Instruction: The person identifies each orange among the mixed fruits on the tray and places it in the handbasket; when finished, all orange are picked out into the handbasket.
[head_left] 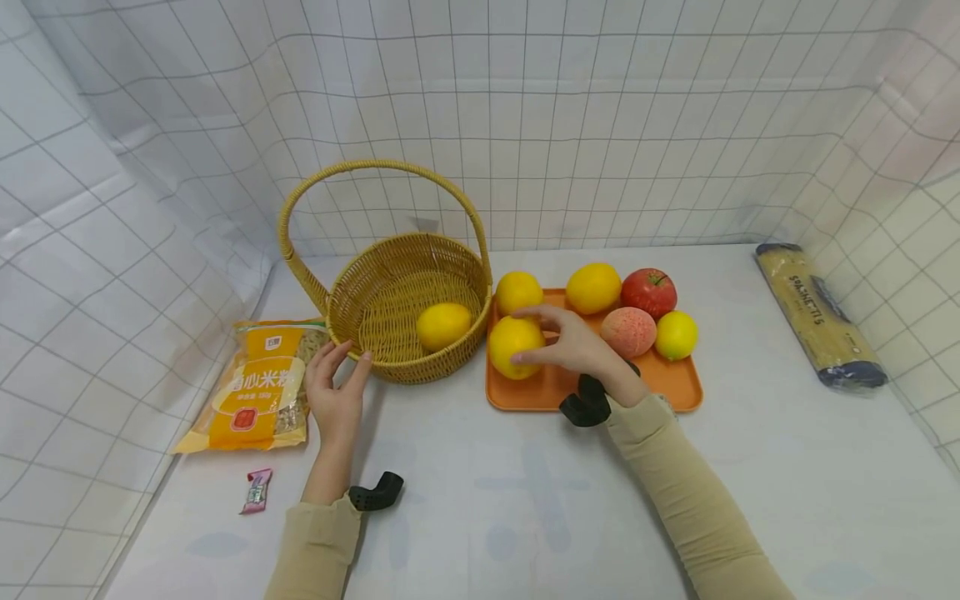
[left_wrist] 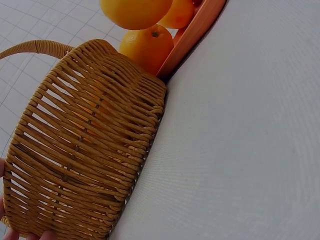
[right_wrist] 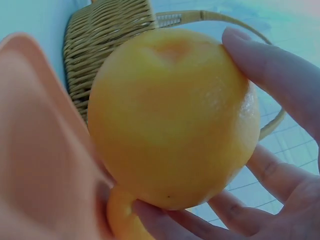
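My right hand (head_left: 573,342) holds a round yellow-orange fruit that looks like an orange (head_left: 514,348), thumb on one side and fingers on the other. In the right wrist view this orange (right_wrist: 172,120) fills the middle, raised beside the tray. The left hand (head_left: 335,396) grips the front left rim of a wicker basket (head_left: 420,372); only its fingertips (left_wrist: 47,235) show at the left wrist view's lower edge. Inside the basket lies a yellow oval fruit (head_left: 444,325). Another orange (head_left: 519,292) sits at the back left of the orange tray (head_left: 592,400).
Farther along the tray are a large yellow fruit (head_left: 592,287), a red fruit (head_left: 648,292), a pink fruit (head_left: 628,332) and a lemon (head_left: 677,335). A yellow food bag (head_left: 255,387) and a small wrapped sweet (head_left: 257,490) lie left; a spaghetti pack (head_left: 819,317) lies far right.
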